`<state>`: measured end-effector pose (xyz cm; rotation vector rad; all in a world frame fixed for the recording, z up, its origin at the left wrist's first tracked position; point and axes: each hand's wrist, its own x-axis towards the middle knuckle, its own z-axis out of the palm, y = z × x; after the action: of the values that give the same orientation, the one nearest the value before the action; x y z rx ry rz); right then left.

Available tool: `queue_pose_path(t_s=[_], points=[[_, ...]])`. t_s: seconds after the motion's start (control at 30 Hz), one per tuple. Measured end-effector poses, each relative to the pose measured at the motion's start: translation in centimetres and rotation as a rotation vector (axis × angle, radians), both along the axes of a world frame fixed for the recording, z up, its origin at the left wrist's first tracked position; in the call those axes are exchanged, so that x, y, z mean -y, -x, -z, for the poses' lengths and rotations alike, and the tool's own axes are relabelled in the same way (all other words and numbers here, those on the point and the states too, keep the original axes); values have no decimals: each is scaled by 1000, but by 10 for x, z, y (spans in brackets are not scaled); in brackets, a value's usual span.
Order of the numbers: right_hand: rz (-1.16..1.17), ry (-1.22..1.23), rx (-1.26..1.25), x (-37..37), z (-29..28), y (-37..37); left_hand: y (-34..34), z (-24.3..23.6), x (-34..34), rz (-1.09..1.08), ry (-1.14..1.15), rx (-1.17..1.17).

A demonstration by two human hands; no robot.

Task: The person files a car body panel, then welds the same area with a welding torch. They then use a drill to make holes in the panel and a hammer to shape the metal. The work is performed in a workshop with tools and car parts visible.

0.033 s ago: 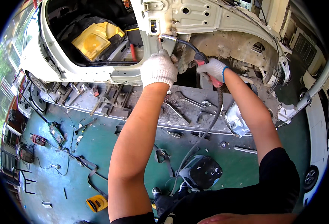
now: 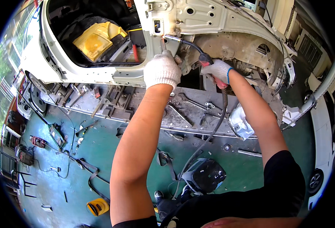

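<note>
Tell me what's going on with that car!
A person in white gloves is working on a bare, pale car body. Their right hand grips a torch with a red handle, its nozzle close to the metal beside the door opening. Their left hand holds a thin tool pointed at about the same spot. Metal tools lie on the grey platform below.
</note>
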<state>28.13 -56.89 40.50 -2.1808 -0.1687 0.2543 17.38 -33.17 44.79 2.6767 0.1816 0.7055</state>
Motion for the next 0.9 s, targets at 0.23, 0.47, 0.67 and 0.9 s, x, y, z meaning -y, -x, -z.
queue_pose_path(t_s=[0.23, 0.47, 0.67, 0.9], points=[[41, -97, -98, -4, 3, 1, -1, -4, -5, 29, 50, -4], [92, 16, -58, -16, -10, 8, -3, -7, -14, 64, 54, -13], [90, 45, -24, -18, -17, 18, -7, -9, -18, 84, 59, 14], [53, 7, -52, -18, -18, 22, -2, -13, -16, 71, 39, -4]])
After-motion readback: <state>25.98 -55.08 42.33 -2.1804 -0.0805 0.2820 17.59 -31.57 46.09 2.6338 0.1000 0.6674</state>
